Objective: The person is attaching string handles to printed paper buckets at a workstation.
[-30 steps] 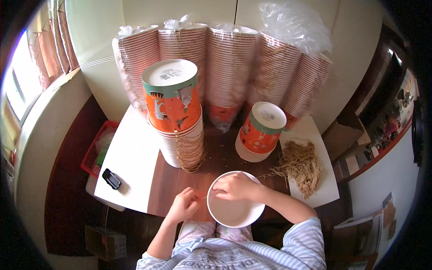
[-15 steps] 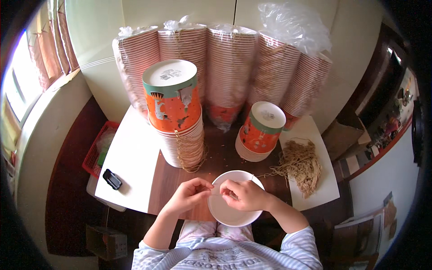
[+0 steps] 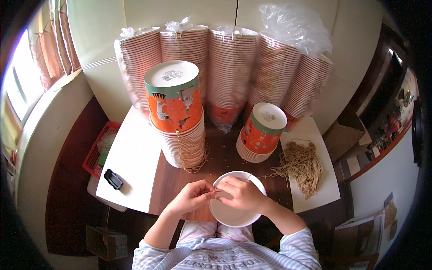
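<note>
A paper bucket (image 3: 236, 217) stands at the table's near edge, its open white mouth facing up. Above its left rim, my left hand (image 3: 193, 197) pinches thumb and fingertips together. My right hand (image 3: 243, 193) is over the bucket's mouth, its fingers bent and meeting the left fingertips. A thin string (image 3: 250, 176) shows at the bucket's far rim, and a fine strand runs between my fingers, mostly hidden by them. To the right lies a tangled heap of tan string (image 3: 300, 167), with a loose strand reaching toward the bucket.
A tall stack of orange-and-green paper buckets (image 3: 175, 105), with gold cords hanging down it, stands upside down at left. A shorter stack (image 3: 260, 132) is at right. Plastic-wrapped bucket stacks (image 3: 231, 72) line the back. A black tray-like object (image 3: 113, 179) and red basket (image 3: 96, 150) are left.
My hands have come together; the right fingers moved left and now meet the left fingertips. The strand that stretched between them is now mostly covered. The view shifted slightly.
</note>
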Demonstrator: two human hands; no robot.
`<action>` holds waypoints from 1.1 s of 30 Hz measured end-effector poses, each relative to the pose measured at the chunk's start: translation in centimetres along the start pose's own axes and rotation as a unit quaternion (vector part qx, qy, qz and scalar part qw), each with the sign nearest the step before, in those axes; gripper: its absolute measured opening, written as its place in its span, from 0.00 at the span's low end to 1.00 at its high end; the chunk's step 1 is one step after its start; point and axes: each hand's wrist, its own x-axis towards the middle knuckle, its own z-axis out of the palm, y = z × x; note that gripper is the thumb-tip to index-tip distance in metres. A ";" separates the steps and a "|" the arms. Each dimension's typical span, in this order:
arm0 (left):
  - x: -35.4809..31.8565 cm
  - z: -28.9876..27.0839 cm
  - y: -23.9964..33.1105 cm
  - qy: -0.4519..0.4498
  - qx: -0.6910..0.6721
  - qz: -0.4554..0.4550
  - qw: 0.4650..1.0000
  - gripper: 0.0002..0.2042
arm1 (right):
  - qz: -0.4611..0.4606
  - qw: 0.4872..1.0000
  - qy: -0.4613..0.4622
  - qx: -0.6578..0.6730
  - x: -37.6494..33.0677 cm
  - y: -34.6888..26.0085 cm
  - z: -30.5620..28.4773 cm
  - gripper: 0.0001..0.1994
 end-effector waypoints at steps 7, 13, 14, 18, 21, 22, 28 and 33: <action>0.2 -0.7 -0.6 0.008 -0.047 0.009 0.999 0.04 | -0.021 0.997 -0.012 -0.074 -0.4 0.0 0.4 0.06; 0.0 -1.5 -0.8 0.025 -0.062 -0.002 0.998 0.03 | -0.067 0.984 -0.088 -0.139 -1.2 -1.7 1.6 0.03; -0.2 -1.6 -0.7 0.026 -0.045 -0.010 0.999 0.03 | -0.080 0.981 -0.100 -0.144 -1.2 -2.0 1.9 0.04; -0.5 -1.6 -0.6 0.047 -0.022 -0.014 0.999 0.04 | -0.064 0.990 -0.059 -0.107 -0.4 -1.9 1.6 0.07; -0.7 -1.6 -0.6 0.062 0.043 0.015 0.997 0.05 | -0.017 0.994 -0.031 -0.107 0.2 -1.3 1.5 0.08; -0.6 -1.4 -0.4 0.057 0.064 0.021 0.996 0.05 | 0.002 0.995 -0.001 -0.099 0.3 -1.1 1.6 0.08; -0.4 -0.6 -0.2 0.082 0.021 0.039 0.996 0.07 | 0.015 0.994 0.006 -0.110 0.3 -1.0 2.4 0.05; -0.8 -0.6 -0.7 0.084 -0.014 0.058 0.995 0.10 | 0.013 0.995 0.011 -0.102 0.3 -0.9 2.5 0.04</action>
